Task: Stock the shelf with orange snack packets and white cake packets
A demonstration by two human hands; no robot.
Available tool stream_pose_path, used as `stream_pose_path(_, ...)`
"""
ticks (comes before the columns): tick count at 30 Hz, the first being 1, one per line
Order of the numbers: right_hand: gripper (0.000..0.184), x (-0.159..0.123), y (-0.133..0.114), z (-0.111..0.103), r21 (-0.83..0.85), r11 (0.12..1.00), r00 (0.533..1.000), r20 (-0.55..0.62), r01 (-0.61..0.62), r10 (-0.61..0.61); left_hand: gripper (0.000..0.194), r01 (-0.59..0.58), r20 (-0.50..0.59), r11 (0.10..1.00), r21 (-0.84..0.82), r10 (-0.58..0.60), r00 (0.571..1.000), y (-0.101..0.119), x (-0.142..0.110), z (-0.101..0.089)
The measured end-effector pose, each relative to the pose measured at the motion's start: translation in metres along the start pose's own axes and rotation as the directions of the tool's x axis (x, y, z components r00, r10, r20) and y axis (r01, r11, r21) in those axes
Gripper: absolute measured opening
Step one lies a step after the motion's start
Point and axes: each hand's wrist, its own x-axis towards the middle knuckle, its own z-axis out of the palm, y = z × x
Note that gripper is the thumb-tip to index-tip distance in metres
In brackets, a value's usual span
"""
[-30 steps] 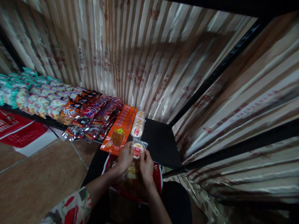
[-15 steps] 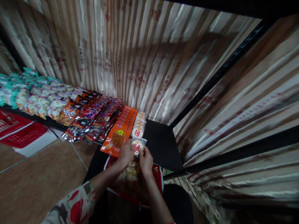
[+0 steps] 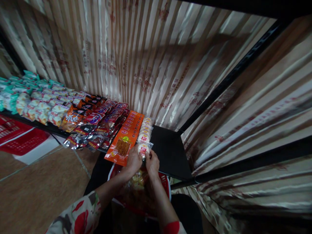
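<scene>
Between my two hands is a small clear packet of round white crackers point(image 3: 142, 149), at the front end of a row of similar white cracker packets point(image 3: 145, 130) on the black shelf. My left hand point(image 3: 134, 161) grips the packet's left side, its fingers curled. On the right side, my right hand point(image 3: 152, 164) pinches the same packet between thumb and fingers. A flat orange snack bag point(image 3: 125, 136) lies just left of the row, partly behind my left hand. Under my wrists sits a red basket point(image 3: 168, 187) holding clear-wrapped snacks point(image 3: 136, 182).
Dark red snack packets point(image 3: 109, 118), orange-and-black bags point(image 3: 73, 118), white bags point(image 3: 41, 109) and green-ended bags point(image 3: 11, 94) line the black shelf point(image 3: 168, 149) leftward. A striped curtain point(image 3: 146, 58) hangs behind. A black post point(image 3: 226, 78) rises at right; another red basket point(image 3: 21, 136) stands lower left.
The held packet has shifted slightly up toward the row and now overlaps its front packet more. Both hands stay on it, with the right forearm a little further in view.
</scene>
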Motion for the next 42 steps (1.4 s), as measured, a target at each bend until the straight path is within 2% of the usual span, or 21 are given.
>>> stream_pose_path(10,0.038,0.014,-0.001,0.006,-0.057,0.998,1.0,-0.009,0.02,-0.02,0.049,-0.075,-0.011,0.997,0.003,0.075,0.997,-0.001,0.002,0.006)
stream_pose_path(18,0.04,0.023,-0.009,0.006,-0.074,0.996,0.998,0.014,-0.055,0.057,0.043,-0.083,0.025,0.991,0.108,0.081,0.996,0.01,0.01,-0.004)
stream_pose_path(26,0.041,0.027,-0.008,0.01,-0.106,0.993,0.999,0.014,-0.046,0.048,0.042,-0.09,0.043,0.978,0.189,0.084,0.996,0.014,0.014,-0.004)
stream_pose_path(34,0.042,0.028,-0.002,0.018,-0.151,0.988,1.0,0.006,-0.016,0.017,0.042,-0.106,0.035,0.974,0.202,0.101,0.994,0.01,0.011,0.005)
stream_pose_path(38,0.042,0.028,-0.001,0.019,-0.154,0.988,1.0,-0.013,0.021,-0.024,0.042,-0.153,0.02,0.972,0.179,0.152,0.988,0.006,0.01,0.009)
stream_pose_path(42,0.042,0.028,-0.001,0.02,-0.144,0.989,0.999,-0.032,0.01,-0.015,0.045,-0.237,0.047,0.954,0.183,0.232,0.972,0.001,0.009,0.01)
